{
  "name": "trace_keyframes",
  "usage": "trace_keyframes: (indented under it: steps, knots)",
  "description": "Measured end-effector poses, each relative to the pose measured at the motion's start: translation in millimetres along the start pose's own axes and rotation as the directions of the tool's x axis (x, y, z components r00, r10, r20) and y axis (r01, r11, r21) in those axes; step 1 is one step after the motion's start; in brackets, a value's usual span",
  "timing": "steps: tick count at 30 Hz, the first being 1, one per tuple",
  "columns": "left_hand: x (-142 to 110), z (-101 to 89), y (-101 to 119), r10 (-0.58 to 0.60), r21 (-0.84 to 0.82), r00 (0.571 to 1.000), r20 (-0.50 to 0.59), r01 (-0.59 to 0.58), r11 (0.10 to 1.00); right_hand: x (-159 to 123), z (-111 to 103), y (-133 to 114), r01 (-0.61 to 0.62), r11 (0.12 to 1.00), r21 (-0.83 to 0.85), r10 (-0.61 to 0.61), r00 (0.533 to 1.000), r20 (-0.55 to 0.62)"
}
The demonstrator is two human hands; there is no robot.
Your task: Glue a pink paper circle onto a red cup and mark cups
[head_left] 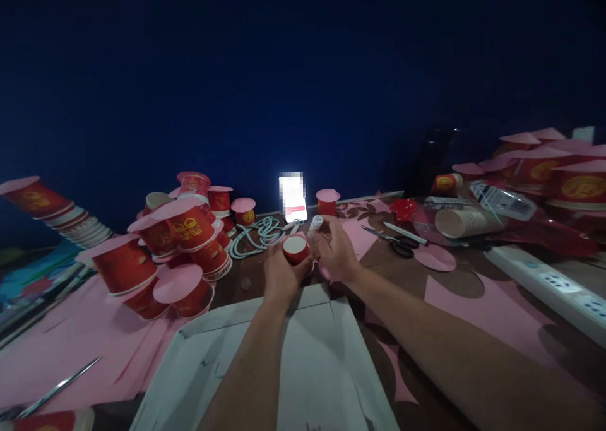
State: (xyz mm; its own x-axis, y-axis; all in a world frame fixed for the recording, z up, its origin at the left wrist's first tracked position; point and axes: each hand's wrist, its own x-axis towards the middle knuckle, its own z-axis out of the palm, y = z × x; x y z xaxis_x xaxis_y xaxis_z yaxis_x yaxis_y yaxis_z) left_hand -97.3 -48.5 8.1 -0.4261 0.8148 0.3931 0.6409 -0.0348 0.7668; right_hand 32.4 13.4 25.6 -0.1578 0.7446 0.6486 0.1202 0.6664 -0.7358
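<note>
Beyond the white board's far edge, my left hand [283, 273] is wrapped round a red paper cup [296, 259] whose pale round end faces up. Close beside the cup, my right hand [335, 251] grips a small white tube [315, 225] that looks like a glue stick. The tube's tip is near the cup's edge; whether they touch I cannot tell. Behind my hands stands another red cup [326, 204] topped with a pink paper disc. A loose pink disc [435, 257] lies on the table to the right.
Red cups with pink discs [182, 226] are piled at left, over pink paper sheets [89, 349]. Black-handled scissors [400, 245] and a white pen-like tool [404, 233] lie right of my hands. A coiled cable [255, 236], lit phone [296, 210], white board [227, 355] and power strip [544, 286] are around.
</note>
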Motion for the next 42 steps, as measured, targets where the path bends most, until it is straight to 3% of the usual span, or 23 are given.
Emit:
trace_keyframes:
  steps: [4, 7, 10, 14, 19, 27, 32, 36, 42]
  knots:
    - [1.7, 0.2, -0.3, 0.054, 0.158, 0.998, -0.031, -0.049, 0.986, -0.2, -0.5, -5.7, 0.013, 0.998, 0.057, -0.010, 0.999, -0.051]
    - [2.8, 0.7, 0.2, 0.044, 0.192, 0.998, -0.040, -0.036, 0.981, -1.7, 0.6, -9.5, 0.017, 0.998, 0.057, -0.018, 1.000, 0.011]
    - [2.3, 0.8, 0.2, 0.041, 0.196, 0.998, -0.041, -0.032, 0.980, -2.3, 1.6, -6.4, 0.017, 0.999, 0.032, -0.019, 0.998, 0.060]
    - [0.7, 0.9, -2.4, 0.039, 0.170, 0.998, -0.050, -0.030, 0.985, 0.3, -0.6, 1.5, -0.011, 0.999, -0.036, 0.011, 1.000, 0.006]
    - [1.3, 1.7, -5.2, 0.069, 0.141, 0.996, -0.065, -0.059, 0.988, 6.7, -2.1, -6.1, -0.055, 0.995, 0.081, 0.059, 0.997, -0.044]
    - [2.7, 2.5, -4.1, 0.087, 0.142, 0.994, -0.067, -0.077, 0.987, 6.7, 3.5, -15.4, -0.112, 0.976, 0.188, 0.096, 0.991, 0.092]
    - [1.2, 0.9, -3.7, 0.061, 0.136, 0.996, -0.060, -0.052, 0.989, 5.1, 0.0, -5.5, -0.080, 0.994, 0.069, 0.077, 0.996, 0.047]
    - [1.4, 1.0, -4.2, 0.058, 0.114, 0.995, -0.080, -0.049, 0.992, 6.5, 0.3, -5.1, -0.063, 0.990, 0.123, 0.068, 0.997, -0.031]
    - [2.5, 2.7, -5.7, 0.023, 0.137, 0.997, -0.072, -0.013, 0.990, 6.0, 4.3, -16.4, -0.091, 0.978, 0.187, 0.077, 0.994, 0.080]
